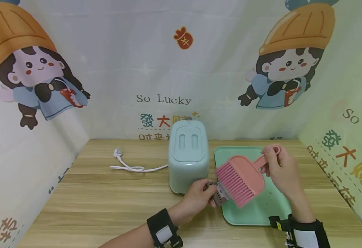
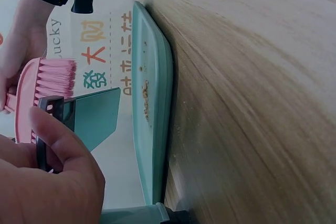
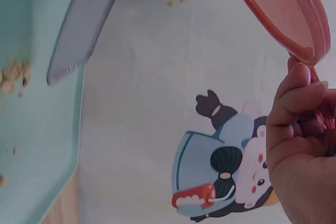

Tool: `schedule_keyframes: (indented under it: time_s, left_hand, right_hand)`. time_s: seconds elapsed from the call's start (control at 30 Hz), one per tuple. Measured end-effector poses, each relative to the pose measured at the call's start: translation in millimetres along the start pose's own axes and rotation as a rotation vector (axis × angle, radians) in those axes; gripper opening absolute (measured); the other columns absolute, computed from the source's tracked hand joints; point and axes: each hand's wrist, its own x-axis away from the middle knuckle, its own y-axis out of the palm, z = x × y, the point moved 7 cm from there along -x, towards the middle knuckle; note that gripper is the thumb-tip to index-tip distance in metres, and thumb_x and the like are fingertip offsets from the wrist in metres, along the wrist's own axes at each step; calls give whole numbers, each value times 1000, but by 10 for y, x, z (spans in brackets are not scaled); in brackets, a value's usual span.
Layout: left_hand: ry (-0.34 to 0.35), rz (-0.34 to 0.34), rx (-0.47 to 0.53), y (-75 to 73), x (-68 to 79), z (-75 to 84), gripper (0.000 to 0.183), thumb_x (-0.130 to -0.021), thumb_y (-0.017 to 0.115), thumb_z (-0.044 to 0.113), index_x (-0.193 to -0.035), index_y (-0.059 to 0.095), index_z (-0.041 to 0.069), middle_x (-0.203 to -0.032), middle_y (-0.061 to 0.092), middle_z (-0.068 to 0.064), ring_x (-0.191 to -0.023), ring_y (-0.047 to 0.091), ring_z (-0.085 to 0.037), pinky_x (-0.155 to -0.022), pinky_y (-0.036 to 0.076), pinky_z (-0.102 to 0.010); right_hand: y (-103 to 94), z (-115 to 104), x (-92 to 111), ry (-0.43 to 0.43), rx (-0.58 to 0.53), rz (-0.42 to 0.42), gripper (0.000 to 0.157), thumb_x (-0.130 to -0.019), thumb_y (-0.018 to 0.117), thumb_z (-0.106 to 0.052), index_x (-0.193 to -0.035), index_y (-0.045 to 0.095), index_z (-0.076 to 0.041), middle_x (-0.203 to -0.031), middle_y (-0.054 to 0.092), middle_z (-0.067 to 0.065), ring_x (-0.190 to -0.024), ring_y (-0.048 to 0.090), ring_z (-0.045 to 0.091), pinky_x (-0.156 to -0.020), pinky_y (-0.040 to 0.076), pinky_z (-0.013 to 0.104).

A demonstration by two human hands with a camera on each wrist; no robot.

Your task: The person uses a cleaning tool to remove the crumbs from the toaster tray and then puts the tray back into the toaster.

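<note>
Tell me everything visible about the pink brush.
The pink brush has a broad, rounded head, seemingly plastic, with pink bristles and a narrow handle. The right hand grips the handle, holding the brush tilted above the green tray, bristles pointing down. From the head view, the bristles partly cover the gray piece in the left hand; contact is unclear.

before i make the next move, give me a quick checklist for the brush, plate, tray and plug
1. Plug disconnected: ok, it lies loose on the table.
2. Brush held: ok, right hand grips its handle.
3. Plate held: ok, left hand holds one end.
4. Tray free of crumbs: not ok, some lie on it.
5. Plate swept clean: cannot tell, the brush hides much of it from above.
</note>
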Motion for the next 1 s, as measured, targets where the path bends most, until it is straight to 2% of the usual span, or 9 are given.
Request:
schedule_keyframes:
  time_s: [0.17, 0.33, 0.43, 0.63, 0.8, 0.9, 1.0]
  left_hand:
    - [1, -2, 2, 6, 0, 2, 16, -98, 52, 21, -95, 61, 8, -85, 62, -4, -64, 60, -17, -67, 50, -33]
    - [2, 7, 7, 12, -15, -32, 15, -97, 52, 18, -99, 62, 7, -85, 62, -4, -63, 58, -16, -67, 51, -36]
    - [5, 15, 12, 10, -17, -35, 15, -97, 51, 17, -99, 62, 7, -85, 62, -4, -62, 58, -16, -67, 51, -36]
    - [0, 20, 14, -6, 0, -28, 15, -97, 51, 17, -101, 62, 7, -87, 63, -4, -63, 58, -15, -67, 51, -36]
    - [-4, 27, 3, -15, -5, -51, 15, -97, 51, 17, -103, 62, 8, -88, 63, -4, -64, 59, -16, -67, 51, -35]
    - [1, 28, -4, -9, -11, -55, 15, -97, 52, 17, -103, 62, 8, -87, 63, -4, -63, 59, -16, -67, 51, -35]
    - [12, 29, -9, -2, -5, -41, 15, -98, 52, 18, -104, 62, 8, -87, 63, -4, -63, 60, -17, -67, 51, -36]
  right_hand:
    - [7, 145, 3, 19, 60, 7, 26, -104, 41, -26, -99, 54, -5, -59, 55, 6, -44, 49, 15, -36, 40, 25]
    - [-124, 383, 1, 30, 133, 58, 28, -104, 41, -25, -99, 54, 0, -60, 56, 8, -43, 49, 12, -35, 38, 21]
    - [-211, 446, 2, 33, 182, 83, 29, -104, 40, -24, -99, 55, 2, -61, 57, 9, -44, 50, 11, -36, 38, 19]
    - [-397, 474, 2, 47, 284, 147, 30, -103, 40, -23, -98, 54, 3, -63, 58, 11, -45, 50, 8, -35, 38, 22]
    - [-557, 440, 1, 90, 296, 280, 31, -102, 41, -24, -101, 55, 4, -65, 61, 14, -44, 50, 0, -35, 38, 16]
    - [-603, 436, 12, 135, 310, 359, 32, -101, 41, -25, -102, 57, 3, -65, 62, 14, -42, 47, -4, -35, 36, 15]
    - [-567, 445, 10, 167, 329, 369, 33, -101, 41, -25, -102, 58, 4, -64, 63, 14, -41, 46, -5, -36, 36, 16]
